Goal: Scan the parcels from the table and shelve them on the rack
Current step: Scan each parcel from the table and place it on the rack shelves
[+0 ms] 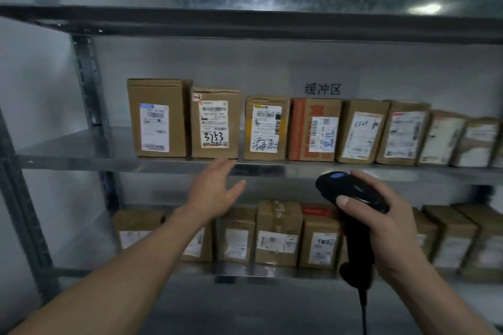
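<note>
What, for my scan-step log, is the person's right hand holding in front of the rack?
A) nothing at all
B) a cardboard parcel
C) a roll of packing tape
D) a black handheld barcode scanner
D: the right hand grips a black corded barcode scanner by its handle, with the blue-buttoned head pointing up towards the parcels.

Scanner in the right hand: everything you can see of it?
The scanner is a black handheld gun type, glossy plastic by its look. Its rounded head carries a blue oval spot on top and points toward the rack. The handle drops straight down, and a dark cable leaves its base toward the frame's bottom edge. The right hand grips it where head meets handle, thumb across the head. Nothing else touches it.
</note>
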`<state>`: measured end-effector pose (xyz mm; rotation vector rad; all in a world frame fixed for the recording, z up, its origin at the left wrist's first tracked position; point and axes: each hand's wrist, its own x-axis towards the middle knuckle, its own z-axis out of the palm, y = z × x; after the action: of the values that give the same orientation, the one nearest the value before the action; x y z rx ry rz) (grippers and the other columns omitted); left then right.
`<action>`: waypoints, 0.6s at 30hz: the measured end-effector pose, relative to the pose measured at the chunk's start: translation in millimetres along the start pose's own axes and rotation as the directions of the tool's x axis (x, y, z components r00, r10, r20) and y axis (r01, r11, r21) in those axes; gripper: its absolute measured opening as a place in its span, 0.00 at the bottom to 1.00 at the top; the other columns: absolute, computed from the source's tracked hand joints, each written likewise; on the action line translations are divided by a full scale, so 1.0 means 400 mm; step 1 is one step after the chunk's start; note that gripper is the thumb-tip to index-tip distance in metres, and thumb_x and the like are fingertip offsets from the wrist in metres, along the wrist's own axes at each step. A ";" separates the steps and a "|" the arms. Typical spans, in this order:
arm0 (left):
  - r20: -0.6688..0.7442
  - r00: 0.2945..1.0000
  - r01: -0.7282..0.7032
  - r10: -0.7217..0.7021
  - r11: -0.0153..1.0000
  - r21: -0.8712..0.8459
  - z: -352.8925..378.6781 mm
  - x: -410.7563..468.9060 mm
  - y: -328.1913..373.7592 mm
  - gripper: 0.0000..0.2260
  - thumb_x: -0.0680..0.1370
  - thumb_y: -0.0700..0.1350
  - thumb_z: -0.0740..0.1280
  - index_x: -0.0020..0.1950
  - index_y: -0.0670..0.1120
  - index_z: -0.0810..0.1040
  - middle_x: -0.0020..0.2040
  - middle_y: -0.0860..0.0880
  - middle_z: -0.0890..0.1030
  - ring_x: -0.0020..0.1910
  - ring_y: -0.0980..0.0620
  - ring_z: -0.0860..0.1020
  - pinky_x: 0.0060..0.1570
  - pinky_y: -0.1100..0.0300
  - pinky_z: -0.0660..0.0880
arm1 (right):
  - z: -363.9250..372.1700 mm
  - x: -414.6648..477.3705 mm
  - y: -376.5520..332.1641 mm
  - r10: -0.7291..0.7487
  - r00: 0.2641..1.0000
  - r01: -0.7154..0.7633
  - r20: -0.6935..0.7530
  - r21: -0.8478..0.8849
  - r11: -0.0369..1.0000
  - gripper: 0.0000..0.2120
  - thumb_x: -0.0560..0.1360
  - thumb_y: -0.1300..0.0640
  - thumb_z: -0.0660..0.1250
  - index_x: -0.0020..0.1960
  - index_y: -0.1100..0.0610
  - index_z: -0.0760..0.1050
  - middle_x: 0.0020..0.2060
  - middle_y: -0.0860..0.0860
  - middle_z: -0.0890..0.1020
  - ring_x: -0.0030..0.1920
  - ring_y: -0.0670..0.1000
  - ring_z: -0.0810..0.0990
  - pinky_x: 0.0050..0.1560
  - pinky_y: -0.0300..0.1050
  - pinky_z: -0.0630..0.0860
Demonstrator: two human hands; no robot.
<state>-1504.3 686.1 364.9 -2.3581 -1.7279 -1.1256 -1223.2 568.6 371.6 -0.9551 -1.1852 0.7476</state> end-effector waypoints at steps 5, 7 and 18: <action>0.173 0.966 -0.196 0.190 0.980 0.018 0.177 0.039 0.283 0.28 0.80 0.59 0.65 0.77 0.48 0.66 0.76 0.50 0.68 0.72 0.51 0.68 0.70 0.53 0.68 | -0.244 -0.027 -0.029 -0.011 0.986 0.004 -0.168 -0.038 0.999 0.23 0.70 0.63 0.77 0.63 0.50 0.80 0.52 0.59 0.86 0.42 0.64 0.86 0.42 0.55 0.80; 0.232 0.939 -0.262 0.255 0.965 0.001 0.254 0.054 0.385 0.28 0.80 0.60 0.63 0.77 0.49 0.66 0.75 0.49 0.68 0.71 0.51 0.69 0.69 0.52 0.70 | -0.341 -0.044 -0.041 -0.010 0.968 -0.004 -0.250 -0.057 0.998 0.22 0.70 0.63 0.77 0.62 0.50 0.80 0.51 0.57 0.86 0.41 0.63 0.87 0.43 0.55 0.80; 0.400 0.746 -0.513 0.533 0.842 -0.166 0.700 0.111 0.966 0.25 0.81 0.59 0.61 0.72 0.46 0.71 0.71 0.47 0.72 0.68 0.48 0.71 0.64 0.52 0.72 | -0.822 -0.125 -0.084 -0.117 0.737 -0.074 -0.666 -0.252 0.965 0.20 0.71 0.65 0.76 0.56 0.46 0.80 0.46 0.56 0.86 0.41 0.64 0.86 0.39 0.53 0.81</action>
<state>-1026.2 684.6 332.1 -3.0094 -0.9550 -0.5791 -915.0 440.5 350.3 -1.2920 -0.6394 0.1639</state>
